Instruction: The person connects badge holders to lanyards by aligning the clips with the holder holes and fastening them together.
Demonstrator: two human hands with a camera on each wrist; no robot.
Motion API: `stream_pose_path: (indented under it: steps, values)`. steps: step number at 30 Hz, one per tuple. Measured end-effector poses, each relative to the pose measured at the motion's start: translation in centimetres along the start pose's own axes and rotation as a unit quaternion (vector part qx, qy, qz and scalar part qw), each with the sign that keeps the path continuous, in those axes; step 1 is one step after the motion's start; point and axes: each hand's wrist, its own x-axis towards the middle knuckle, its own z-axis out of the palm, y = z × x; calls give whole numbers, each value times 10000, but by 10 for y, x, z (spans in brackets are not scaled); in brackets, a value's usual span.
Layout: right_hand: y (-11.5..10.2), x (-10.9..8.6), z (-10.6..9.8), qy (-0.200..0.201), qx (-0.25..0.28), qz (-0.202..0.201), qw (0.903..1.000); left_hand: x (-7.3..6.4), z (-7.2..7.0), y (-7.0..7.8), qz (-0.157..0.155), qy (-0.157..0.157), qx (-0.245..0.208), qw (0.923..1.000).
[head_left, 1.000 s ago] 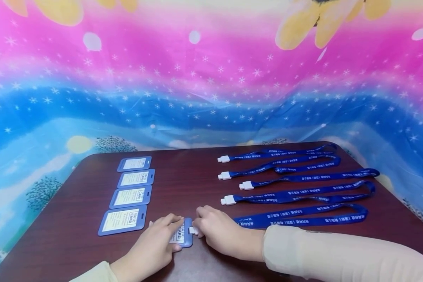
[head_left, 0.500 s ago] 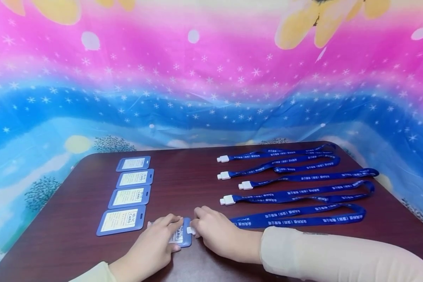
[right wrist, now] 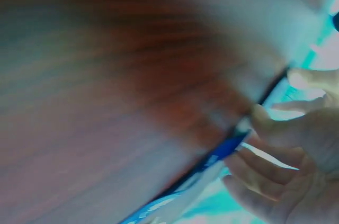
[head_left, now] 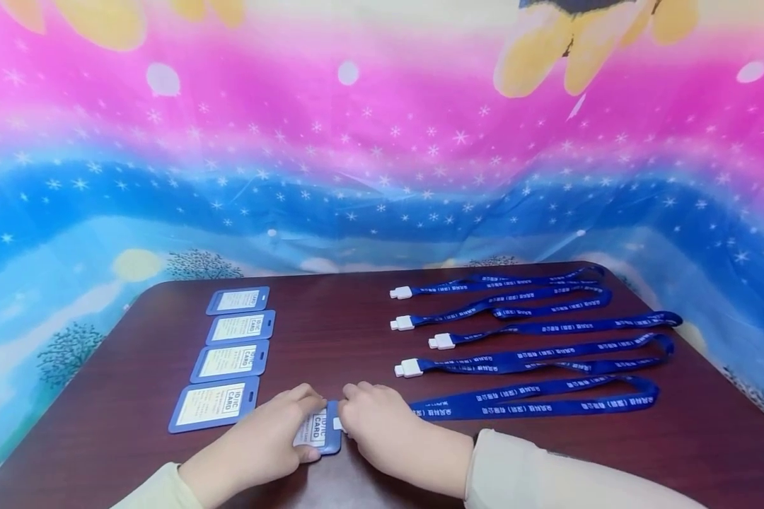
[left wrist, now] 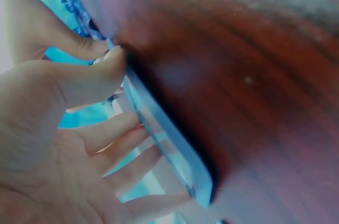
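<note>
My left hand [head_left: 257, 442] grips a blue ID card holder [head_left: 319, 430] on the near part of the table, thumb on its near edge and fingers across its far side. In the left wrist view the fingers spread along the holder [left wrist: 177, 147]. At the holder's slotted right end, my right hand [head_left: 385, 435] pinches the white clip [head_left: 337, 423] of a blue lanyard [head_left: 516, 406]. The clip touches or overlaps the slot end; whether it passes through is hidden by the fingers. The lanyard's strap runs off to the right behind the right wrist.
Several more card holders [head_left: 213, 406] lie in a column on the left of the dark wooden table [head_left: 331, 339]. Several blue lanyards [head_left: 547, 348] with white clips [head_left: 409, 367] lie in rows on the right. A patterned cloth [head_left: 382, 141] hangs behind the table.
My right hand has shifted slightly left toward the card holder, and less of the white clip shows. The left hand keeps its grip. The head view has tilted a little.
</note>
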Motion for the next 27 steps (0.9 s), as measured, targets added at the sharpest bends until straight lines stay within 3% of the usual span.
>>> stream_pose_path:
  steps: [3,9,19,27]
  values:
    - [0,3,-4,-77,134,178,9997,-1,-2,1,7,46,94,9999]
    - [3,7,-12,180,613,368,9973,1,-9,0,-134,255,156,9995]
    - [16,3,-22,462,1360,494,9884,10,-24,-2,46,594,288,9978]
    - [31,0,-28,391,1838,925,9778,9,-42,-9,-659,547,52,9963]
